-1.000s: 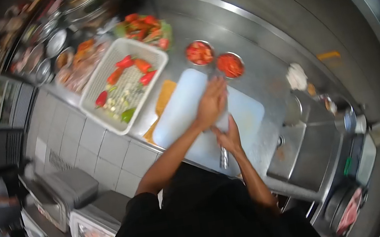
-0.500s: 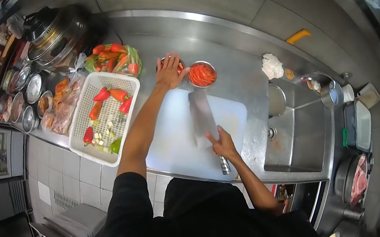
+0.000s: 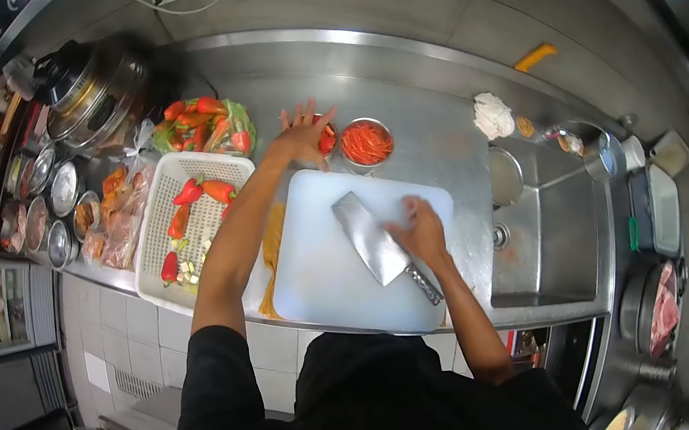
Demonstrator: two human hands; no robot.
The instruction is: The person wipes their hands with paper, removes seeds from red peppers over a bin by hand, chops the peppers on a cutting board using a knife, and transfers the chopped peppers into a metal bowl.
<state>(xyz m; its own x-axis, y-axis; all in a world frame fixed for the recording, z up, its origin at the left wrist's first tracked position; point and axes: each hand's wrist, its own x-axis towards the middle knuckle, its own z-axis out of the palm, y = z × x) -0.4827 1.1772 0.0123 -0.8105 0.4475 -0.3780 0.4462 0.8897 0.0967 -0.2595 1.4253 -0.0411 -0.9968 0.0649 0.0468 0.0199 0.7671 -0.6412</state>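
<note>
My left hand (image 3: 301,140) reaches over a small metal bowl with cut red pepper (image 3: 326,139), fingers spread at its rim and partly covering it. Beside it stands a second metal bowl filled with red pepper strips (image 3: 366,144). A cleaver (image 3: 374,242) lies flat on the white cutting board (image 3: 315,256), its handle toward the near right corner. Just above the handle hovers my right hand (image 3: 422,234), off the cleaver, its fingers apart and slightly blurred.
Left of the board stands a white perforated basket (image 3: 165,177) with red peppers and cut pieces. Behind it lies a bag of red peppers (image 3: 207,129). A folded yellow-brown cloth (image 3: 275,245) shows along the board's left edge. To the right is a metal sink (image 3: 546,245).
My right hand has let go of the cleaver, which now lies turned diagonally on the board. My left hand's fingers have spread wider at the bowl. The whole view has shifted slightly.
</note>
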